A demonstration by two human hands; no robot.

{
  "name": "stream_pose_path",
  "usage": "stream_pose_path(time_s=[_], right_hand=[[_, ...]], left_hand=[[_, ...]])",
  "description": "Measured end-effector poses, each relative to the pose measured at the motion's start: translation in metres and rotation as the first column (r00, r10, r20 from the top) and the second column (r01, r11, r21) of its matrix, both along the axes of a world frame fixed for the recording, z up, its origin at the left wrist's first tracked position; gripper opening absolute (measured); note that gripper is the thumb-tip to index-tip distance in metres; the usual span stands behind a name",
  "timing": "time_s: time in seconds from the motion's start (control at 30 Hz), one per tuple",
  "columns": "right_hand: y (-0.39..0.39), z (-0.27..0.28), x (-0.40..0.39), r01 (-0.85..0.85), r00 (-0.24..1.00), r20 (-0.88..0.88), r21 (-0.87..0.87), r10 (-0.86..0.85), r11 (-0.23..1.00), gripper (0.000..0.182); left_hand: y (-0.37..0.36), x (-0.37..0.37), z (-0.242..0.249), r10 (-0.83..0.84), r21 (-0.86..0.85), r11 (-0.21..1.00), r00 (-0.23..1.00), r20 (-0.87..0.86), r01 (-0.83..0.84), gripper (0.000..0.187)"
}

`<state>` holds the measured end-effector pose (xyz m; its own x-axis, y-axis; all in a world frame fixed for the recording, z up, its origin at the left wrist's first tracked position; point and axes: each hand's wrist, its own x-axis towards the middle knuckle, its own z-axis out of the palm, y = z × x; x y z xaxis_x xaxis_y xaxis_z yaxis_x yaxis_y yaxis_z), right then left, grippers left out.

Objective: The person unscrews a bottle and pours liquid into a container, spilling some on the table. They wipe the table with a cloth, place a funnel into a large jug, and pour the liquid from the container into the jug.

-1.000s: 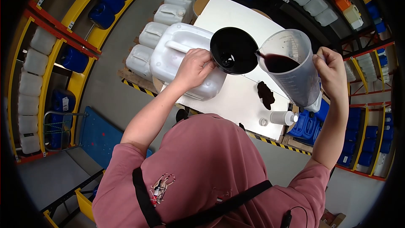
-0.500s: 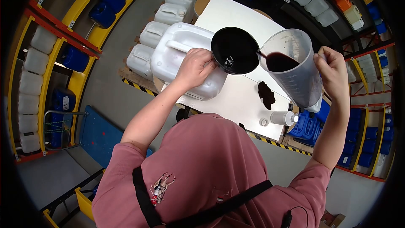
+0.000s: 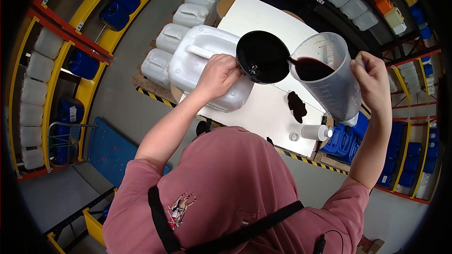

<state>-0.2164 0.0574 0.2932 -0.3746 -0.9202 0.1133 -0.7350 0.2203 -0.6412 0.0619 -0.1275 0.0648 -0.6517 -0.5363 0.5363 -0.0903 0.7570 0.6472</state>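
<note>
My left hand (image 3: 219, 76) is closed on the near-left rim of a black funnel (image 3: 266, 59), above the right side of a large whitish jerrycan (image 3: 197, 42). My right hand (image 3: 372, 77) grips a translucent measuring jug (image 3: 332, 91) at its right side. The jug is tilted left, and dark red liquid (image 3: 313, 69) runs from its spout into the funnel. Dark liquid with bubbles shows inside the funnel. The funnel's lower end is hidden.
A white tabletop (image 3: 254, 11) carries a dark spill (image 3: 296, 107), a white bottle (image 3: 314, 132) lying on its side and a small cap (image 3: 294, 136). Several white jerrycans (image 3: 172, 37) stand at the left. Blue cans (image 3: 341, 141) are at the right, a blue cart (image 3: 110, 150) lower left.
The stream from the jug's spout looks slightly thicker, and the bubbles in the funnel have shifted a little. Both hands hold nearly the same position.
</note>
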Motion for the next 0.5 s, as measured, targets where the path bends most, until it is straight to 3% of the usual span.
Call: stream_pose_path(time_s=[0.5], right_hand=[[0.0000,0.0031,0.0013,-0.010,1.000,-0.007,-0.005,0.010,1.000,0.034]], left_hand=[[0.0005,0.0006,0.0005,0.006,-0.006,1.000,1.000,-0.001,-0.006,0.010]])
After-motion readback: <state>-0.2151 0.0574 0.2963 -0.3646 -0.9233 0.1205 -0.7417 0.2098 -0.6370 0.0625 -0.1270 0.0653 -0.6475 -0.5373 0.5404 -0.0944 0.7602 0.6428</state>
